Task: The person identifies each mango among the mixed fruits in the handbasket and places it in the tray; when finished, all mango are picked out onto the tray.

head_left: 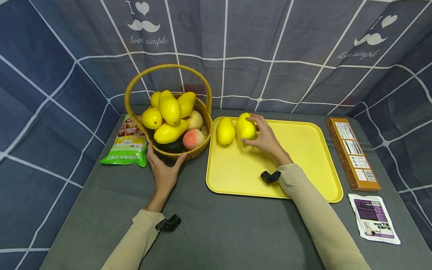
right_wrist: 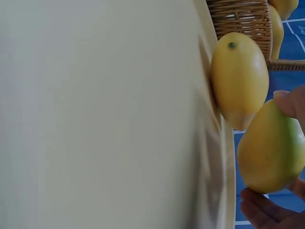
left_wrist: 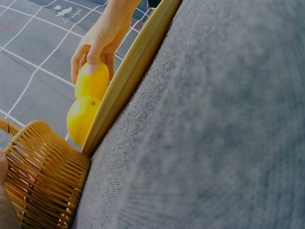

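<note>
At the far left, a green food packet [head_left: 129,147] lies on the grey cloth [head_left: 111,210], just beside the wicker basket [head_left: 199,150]. My left hand [head_left: 164,174] rests against the basket's near side, fingers and thumb spread wide apart along its outer wall. Inside, yellow mangoes [head_left: 170,108] are heaped above a peach [head_left: 194,139], a paler round fruit [head_left: 195,120] and something dark green [head_left: 173,146]; the handle arches over them.

Next comes the yellow tray [head_left: 236,174]. Near its far left corner sits one mango [head_left: 225,131], and just to its right is the green-tinged mango [head_left: 245,126] that I have clamped between the thumb and fingers of my right hand [head_left: 264,137]. I cannot tell whether its underside touches the tray.

Farther right, an orange-brown box [head_left: 352,153] lies beside the tray, with a white and purple pouch [head_left: 374,219] nearer me.
</note>
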The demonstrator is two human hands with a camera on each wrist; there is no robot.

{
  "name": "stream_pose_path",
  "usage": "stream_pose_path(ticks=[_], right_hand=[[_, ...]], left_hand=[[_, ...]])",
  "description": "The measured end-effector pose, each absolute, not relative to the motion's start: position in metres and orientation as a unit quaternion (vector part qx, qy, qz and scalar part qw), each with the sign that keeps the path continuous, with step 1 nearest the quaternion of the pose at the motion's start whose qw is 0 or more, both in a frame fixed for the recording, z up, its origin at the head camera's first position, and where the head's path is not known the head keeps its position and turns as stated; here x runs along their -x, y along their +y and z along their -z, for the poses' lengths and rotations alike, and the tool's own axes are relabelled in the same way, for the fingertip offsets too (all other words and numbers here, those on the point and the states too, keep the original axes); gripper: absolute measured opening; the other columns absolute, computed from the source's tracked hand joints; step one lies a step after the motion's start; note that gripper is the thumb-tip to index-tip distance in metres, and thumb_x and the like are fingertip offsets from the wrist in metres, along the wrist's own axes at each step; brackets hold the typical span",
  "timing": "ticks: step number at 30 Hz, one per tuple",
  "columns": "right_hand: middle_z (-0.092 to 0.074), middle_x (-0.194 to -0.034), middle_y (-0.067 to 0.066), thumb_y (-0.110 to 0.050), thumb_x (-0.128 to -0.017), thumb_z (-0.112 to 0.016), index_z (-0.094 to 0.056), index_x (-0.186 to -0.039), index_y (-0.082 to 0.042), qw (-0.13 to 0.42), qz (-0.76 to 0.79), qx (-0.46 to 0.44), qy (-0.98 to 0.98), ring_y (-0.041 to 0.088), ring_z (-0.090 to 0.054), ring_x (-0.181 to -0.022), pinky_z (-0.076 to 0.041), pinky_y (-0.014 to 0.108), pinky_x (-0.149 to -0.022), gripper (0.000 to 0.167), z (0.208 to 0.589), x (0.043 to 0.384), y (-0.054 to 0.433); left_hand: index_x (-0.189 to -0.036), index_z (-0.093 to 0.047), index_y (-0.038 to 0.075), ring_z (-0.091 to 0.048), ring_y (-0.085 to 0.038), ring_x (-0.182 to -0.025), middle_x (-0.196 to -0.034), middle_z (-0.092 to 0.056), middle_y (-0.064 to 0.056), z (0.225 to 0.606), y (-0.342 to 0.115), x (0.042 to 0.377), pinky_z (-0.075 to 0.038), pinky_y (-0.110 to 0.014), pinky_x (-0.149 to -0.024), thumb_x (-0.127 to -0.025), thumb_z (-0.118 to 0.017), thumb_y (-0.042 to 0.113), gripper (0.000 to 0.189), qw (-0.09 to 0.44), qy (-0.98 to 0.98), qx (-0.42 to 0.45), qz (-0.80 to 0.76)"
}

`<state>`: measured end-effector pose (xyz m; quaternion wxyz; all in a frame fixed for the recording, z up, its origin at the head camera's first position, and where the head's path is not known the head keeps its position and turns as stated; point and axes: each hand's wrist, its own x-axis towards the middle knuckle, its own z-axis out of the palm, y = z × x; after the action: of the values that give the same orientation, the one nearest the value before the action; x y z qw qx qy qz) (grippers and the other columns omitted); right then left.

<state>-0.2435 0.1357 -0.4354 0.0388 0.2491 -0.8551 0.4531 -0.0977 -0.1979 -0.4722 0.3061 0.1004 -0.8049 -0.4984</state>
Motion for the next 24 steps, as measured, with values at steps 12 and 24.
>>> stream_pose_path(ticks=[12, 24], right_hand=[[-0.037, -0.149, 0.012, -0.014, -0.072, -0.088, -0.047, -0.137, -0.007, 0.018, -0.456, -0.236, -0.858, 0.028, -0.043, -0.131, -0.044, 0.046, -0.103, 0.077, 0.448, 0.25, 0.136], [-0.031, -0.145, 0.017, -0.022, -0.076, -0.085, -0.036, -0.15, -0.017, 0.01, -0.41, -0.24, -0.88, 0.032, -0.04, -0.13, -0.036, 0.05, -0.108, 0.088, 0.451, 0.251, 0.136]], left_hand=[[-0.157, -0.01, 0.017, -0.016, -0.022, -0.148, -0.16, -0.015, -0.01, 0.471, -0.197, 0.097, -0.014, -0.053, -0.118, -0.076, -0.085, 0.036, 0.112, 0.302, -0.804, -0.099, 0.503], [-0.157, -0.009, 0.018, -0.016, -0.023, -0.147, -0.16, -0.014, -0.01, 0.474, -0.198, 0.099, -0.013, -0.054, -0.118, -0.077, -0.085, 0.031, 0.111, 0.304, -0.802, -0.099, 0.504]])
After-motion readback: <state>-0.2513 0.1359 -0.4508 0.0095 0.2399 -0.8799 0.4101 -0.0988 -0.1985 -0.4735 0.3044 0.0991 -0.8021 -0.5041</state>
